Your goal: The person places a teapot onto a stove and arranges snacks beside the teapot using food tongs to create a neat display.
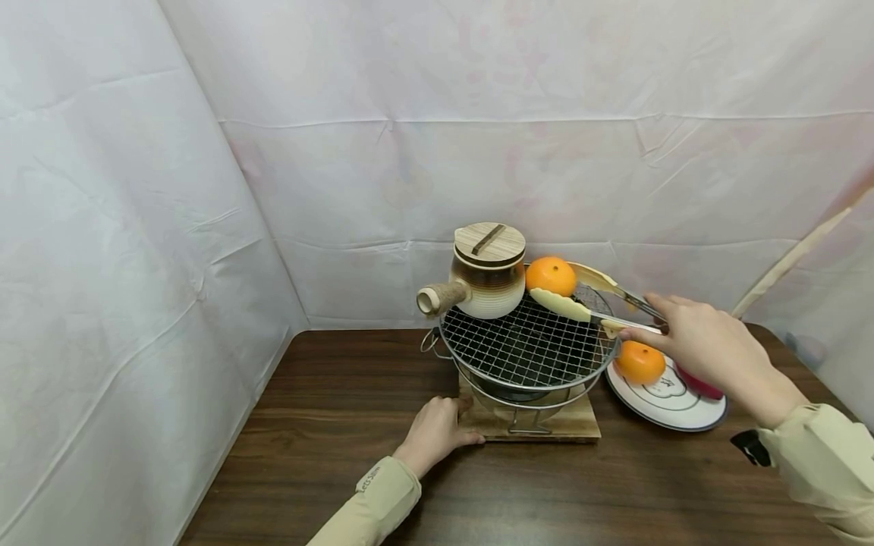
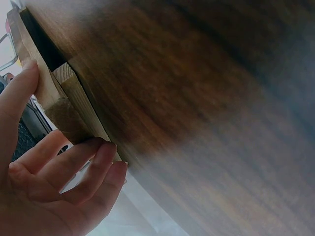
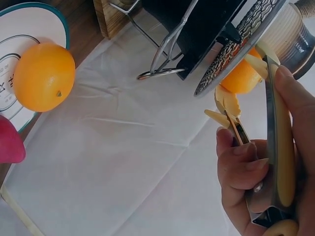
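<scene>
The right hand (image 1: 713,345) curls its fingers (image 3: 238,169) round the tongs (image 1: 560,305), with the orange (image 1: 551,277) between their tips at the grill's (image 1: 526,353) far side. If they squeeze crookedly, it could slip and bump the pot (image 1: 493,292); if the left hand (image 1: 435,434), gripping the board (image 1: 560,426), tugs, everything might wobble.

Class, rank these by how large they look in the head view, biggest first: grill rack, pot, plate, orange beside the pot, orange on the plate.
1. Grill rack
2. Pot and plate: unsure, plate partly covered
3. Orange beside the pot and orange on the plate: look alike
</scene>
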A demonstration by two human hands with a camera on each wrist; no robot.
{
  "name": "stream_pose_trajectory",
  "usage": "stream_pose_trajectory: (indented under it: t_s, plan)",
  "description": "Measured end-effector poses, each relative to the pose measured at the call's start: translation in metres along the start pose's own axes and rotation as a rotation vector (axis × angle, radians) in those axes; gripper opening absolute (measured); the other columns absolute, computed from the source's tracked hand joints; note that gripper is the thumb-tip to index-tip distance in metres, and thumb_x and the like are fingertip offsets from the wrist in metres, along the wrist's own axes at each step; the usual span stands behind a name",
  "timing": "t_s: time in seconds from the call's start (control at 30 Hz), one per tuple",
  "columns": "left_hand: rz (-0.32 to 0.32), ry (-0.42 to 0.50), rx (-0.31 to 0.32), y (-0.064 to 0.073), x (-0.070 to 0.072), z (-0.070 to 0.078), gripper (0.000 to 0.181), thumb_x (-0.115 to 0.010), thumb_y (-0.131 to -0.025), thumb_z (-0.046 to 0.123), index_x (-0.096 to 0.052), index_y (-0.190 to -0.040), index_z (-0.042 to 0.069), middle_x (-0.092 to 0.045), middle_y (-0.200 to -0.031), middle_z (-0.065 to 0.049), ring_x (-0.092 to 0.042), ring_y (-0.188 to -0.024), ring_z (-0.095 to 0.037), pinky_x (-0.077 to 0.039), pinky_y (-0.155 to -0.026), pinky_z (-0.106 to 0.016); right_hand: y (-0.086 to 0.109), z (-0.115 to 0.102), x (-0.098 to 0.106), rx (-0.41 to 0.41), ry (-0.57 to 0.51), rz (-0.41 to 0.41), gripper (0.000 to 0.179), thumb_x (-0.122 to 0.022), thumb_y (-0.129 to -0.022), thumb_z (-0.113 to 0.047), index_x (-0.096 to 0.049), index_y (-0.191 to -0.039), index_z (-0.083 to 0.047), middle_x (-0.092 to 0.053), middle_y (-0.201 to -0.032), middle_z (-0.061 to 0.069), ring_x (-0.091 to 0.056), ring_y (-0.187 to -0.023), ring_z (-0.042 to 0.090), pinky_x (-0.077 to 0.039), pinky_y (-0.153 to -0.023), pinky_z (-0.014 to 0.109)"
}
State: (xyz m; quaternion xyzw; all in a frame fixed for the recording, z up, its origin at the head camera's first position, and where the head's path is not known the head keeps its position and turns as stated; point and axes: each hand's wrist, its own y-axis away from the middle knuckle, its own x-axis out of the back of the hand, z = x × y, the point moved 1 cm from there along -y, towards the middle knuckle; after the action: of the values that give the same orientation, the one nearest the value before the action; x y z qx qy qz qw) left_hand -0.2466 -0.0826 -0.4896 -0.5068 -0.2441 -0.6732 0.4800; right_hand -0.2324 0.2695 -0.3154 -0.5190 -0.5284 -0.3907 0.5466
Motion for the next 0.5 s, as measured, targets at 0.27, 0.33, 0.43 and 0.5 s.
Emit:
stream_pose_trajectory:
  t_s: [0.27, 0.33, 0.43, 0.5]
  plan:
    - [-0.005, 0.000, 0.006, 0.0004, 0.0010, 0.0001, 0.058, -0.084, -0.068, 0.045, -0.072, -0.113, 0.011, -0.076, -0.098, -0.004, -0.066, -0.073, -0.011, -0.052, -0.064, -0.028, 0.0034, 0.0031, 0.0024, -0.015, 0.003, 0.001, 0.086, -0.047, -0.087, -0.071, -0.044, -0.141, -0.003, -0.063, -0.117, 0.024, -0.063, -0.095, 0.045, -0.047, -0.054, 0.052]
    - [-0.005, 0.001, 0.009, 0.0003, 0.0006, -0.0002, 0.058, -0.084, -0.068, 0.045, -0.072, -0.113, 0.011, -0.076, -0.099, -0.004, -0.066, -0.073, -0.012, -0.052, -0.064, -0.028, 0.0039, 0.0032, 0.0025, -0.018, -0.001, -0.002, 0.087, -0.048, -0.087, -0.071, -0.044, -0.141, -0.003, -0.063, -0.113, 0.023, -0.063, -0.091, 0.043, -0.047, -0.054, 0.050]
    - [-0.009, 0.009, 0.013, 0.0005, 0.0000, -0.0001, 0.058, -0.084, -0.068, 0.044, -0.072, -0.113, 0.010, -0.076, -0.098, -0.004, -0.065, -0.072, -0.012, -0.052, -0.063, -0.027, 0.0046, 0.0033, 0.0024, -0.021, -0.005, 0.000, 0.089, -0.048, -0.086, -0.071, -0.043, -0.141, -0.001, -0.064, -0.109, 0.021, -0.064, -0.086, 0.039, -0.047, -0.053, 0.049]
    - [-0.010, 0.012, 0.017, 0.0007, -0.0004, 0.0000, 0.059, -0.084, -0.067, 0.045, -0.072, -0.113, 0.010, -0.076, -0.098, -0.005, -0.065, -0.072, -0.012, -0.052, -0.064, -0.027, 0.0050, 0.0038, 0.0021, -0.023, -0.008, 0.003, 0.089, -0.049, -0.086, -0.071, -0.043, -0.140, -0.001, -0.063, -0.103, 0.018, -0.063, -0.081, 0.035, -0.046, -0.053, 0.048]
